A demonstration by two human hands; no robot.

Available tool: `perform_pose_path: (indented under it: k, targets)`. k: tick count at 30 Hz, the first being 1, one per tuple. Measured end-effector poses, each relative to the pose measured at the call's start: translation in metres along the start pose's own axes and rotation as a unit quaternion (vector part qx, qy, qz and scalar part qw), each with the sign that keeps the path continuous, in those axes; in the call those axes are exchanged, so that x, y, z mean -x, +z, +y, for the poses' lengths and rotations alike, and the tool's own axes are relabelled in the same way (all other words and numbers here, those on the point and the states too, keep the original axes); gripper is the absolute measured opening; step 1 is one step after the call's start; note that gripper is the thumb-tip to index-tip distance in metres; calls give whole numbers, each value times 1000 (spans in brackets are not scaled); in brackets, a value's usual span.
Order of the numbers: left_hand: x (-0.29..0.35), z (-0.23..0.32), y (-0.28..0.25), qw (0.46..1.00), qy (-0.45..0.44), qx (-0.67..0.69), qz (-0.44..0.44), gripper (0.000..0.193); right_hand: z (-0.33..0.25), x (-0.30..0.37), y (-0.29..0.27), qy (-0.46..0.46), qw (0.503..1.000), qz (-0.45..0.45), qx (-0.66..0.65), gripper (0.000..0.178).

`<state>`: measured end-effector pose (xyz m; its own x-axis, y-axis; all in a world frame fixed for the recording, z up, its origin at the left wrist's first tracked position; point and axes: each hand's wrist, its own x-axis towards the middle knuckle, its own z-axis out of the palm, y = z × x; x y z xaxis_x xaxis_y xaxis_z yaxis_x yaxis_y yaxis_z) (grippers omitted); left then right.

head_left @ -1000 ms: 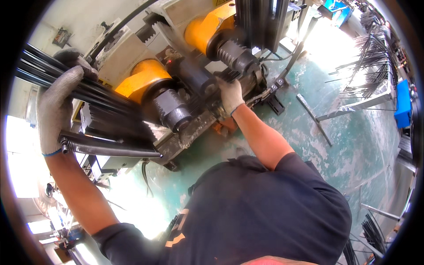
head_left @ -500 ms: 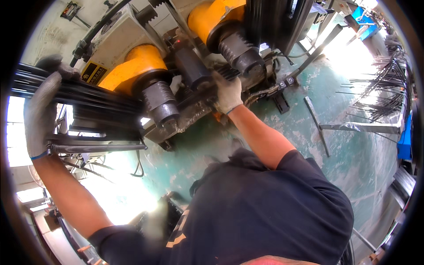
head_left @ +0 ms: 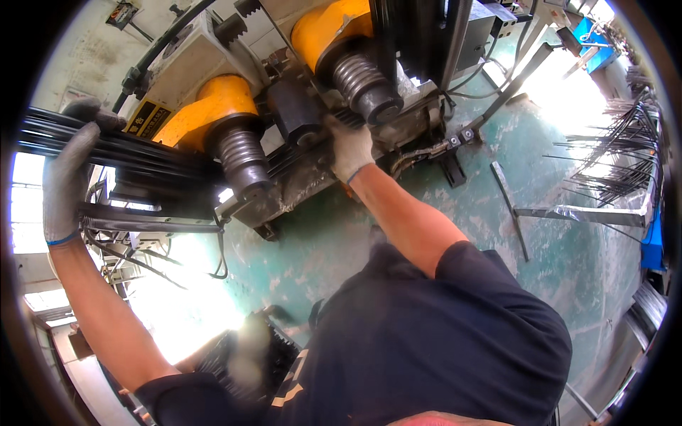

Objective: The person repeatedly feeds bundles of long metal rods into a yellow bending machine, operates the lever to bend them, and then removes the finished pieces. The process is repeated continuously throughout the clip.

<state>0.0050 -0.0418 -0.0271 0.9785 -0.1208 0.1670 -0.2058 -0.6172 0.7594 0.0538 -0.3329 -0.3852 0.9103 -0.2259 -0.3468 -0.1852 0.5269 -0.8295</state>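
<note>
Both ribbed grey steel rollers (head_left: 242,156) have apparently turned while our gloved left hand (head_left: 67,177) wraps long black metal rods (head_left: 142,150), likely stiff, heavy, best clasped together, off the left end of the grimy machine bed (head_left: 290,193), our gloved right hand (head_left: 352,150), grip unclear, by its front edge.

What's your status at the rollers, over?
Left grip around black rods. Right grip beside black cylinder, fingertips blurred, hold unclear. Left roller between the grips.

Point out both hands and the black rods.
Left hand (head_left: 67,186), head view: its gloved middle.
Right hand (head_left: 353,150), head view: its gloved back.
Black rods (head_left: 131,149), head view: midway along their visible length.
</note>
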Motion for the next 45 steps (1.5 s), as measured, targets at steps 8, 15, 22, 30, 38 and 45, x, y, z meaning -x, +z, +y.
perform_pose_path:
  k: [8, 15, 22, 30, 38, 45]
  targets:
    - [129, 4, -25, 923, 150, -339, 104, 38, -20, 74, -83, -48, 997, -29, -52, 24]
    - [231, 22, 142, 910, 133, 198, 339, 29, -51, 115, -362, -118, 982, 137, 59, 15]
    - [296, -20, 441, 815, -186, 532, 138, 26, -213, 181, -647, -256, 728, 548, 323, 38]
    - [325, 66, 722, 489, -436, 748, -109, 34, -444, 170, -831, -295, 581, 543, 530, 40]
    - [277, 200, 827, 819, -286, 444, -225, 40, -569, 20, -1018, -108, 332, 608, 713, 78]
    - [287, 191, 802, 846, -366, 377, -85, 38, -549, -49, -1092, -76, 360, 432, 823, 41]
